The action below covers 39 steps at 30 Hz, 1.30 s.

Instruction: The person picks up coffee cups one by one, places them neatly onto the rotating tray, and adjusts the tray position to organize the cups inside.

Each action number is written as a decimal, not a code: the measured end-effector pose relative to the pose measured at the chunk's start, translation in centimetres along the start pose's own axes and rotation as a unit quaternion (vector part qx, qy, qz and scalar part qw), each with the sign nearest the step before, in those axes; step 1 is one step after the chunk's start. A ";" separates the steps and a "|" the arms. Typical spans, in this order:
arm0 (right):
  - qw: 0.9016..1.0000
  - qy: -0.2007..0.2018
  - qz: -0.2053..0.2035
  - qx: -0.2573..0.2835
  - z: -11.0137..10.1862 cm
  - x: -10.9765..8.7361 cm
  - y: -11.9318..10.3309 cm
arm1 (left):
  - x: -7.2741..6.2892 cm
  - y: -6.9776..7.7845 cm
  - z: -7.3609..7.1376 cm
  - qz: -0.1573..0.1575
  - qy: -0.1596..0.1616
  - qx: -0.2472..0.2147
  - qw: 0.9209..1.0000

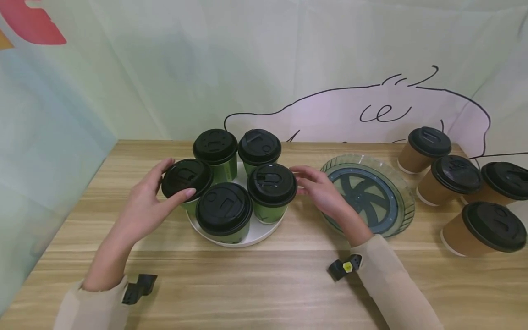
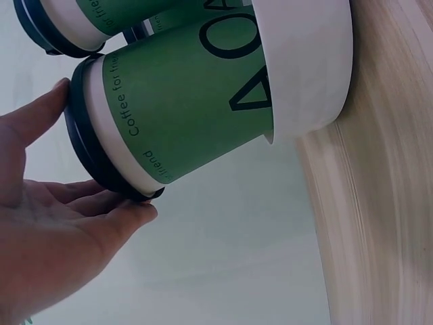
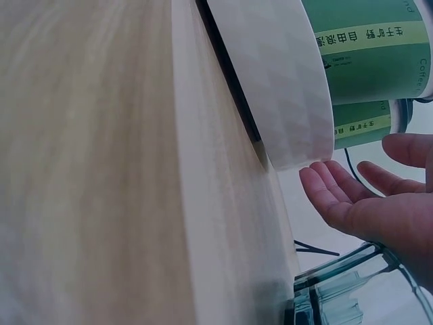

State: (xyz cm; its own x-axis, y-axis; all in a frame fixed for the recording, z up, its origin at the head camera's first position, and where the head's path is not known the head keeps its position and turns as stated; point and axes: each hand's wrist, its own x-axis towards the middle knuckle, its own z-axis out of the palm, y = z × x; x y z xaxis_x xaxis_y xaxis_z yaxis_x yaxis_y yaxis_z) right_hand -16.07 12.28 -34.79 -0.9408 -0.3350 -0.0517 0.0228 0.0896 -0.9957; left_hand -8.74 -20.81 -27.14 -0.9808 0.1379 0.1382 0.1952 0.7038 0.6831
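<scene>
The left hand [image 1: 144,208] has its grip lightly closed, thumb opposite fingers, around the lid [image 1: 187,175] of the leftmost green coffee cup [image 2: 183,101], upright on the white round stand [image 1: 264,231]. The right hand [image 1: 319,190], loosely open and empty, is just beside the stand's opposite edge.

My R hand [image 3: 396,217]: fingers relaxed, parted, tips right by white tray [image 3: 284,88]; can't tell if touching. Tray on L, faceted wall. Near green cup [image 3: 372,74] upright in tray, w/ yellowish band, Chinese chars, partial "Coffee" print. Far green cup [image 3: 362,112] just behind, similar band, dk lid. Clear ribbed container [image 3: 342,291] on R, partly cut off. Wood tabletop [image 3: 88,162] underneath.
</scene>
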 end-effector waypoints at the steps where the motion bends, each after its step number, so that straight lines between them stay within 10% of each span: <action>1: 1.000 0.000 0.001 -0.002 0.0 0.0 0.0 | -0.1 0.0 0.0 0.002 0.002 -0.003 1.000; 39: 1.000 0.011 0.002 -0.005 -0.9 -0.8 -2.1 | -2.3 3.2 -0.1 0.031 0.074 -0.070 0.994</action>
State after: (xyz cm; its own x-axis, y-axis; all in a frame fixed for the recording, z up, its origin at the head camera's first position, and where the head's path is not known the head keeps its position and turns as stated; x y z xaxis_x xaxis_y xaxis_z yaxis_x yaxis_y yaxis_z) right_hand -15.70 13.19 -32.61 -0.9480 -0.3136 -0.0539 0.0237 0.0994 -0.9948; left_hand -5.83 -18.94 -25.23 -0.9579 0.0661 0.2795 0.2631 0.5921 0.7617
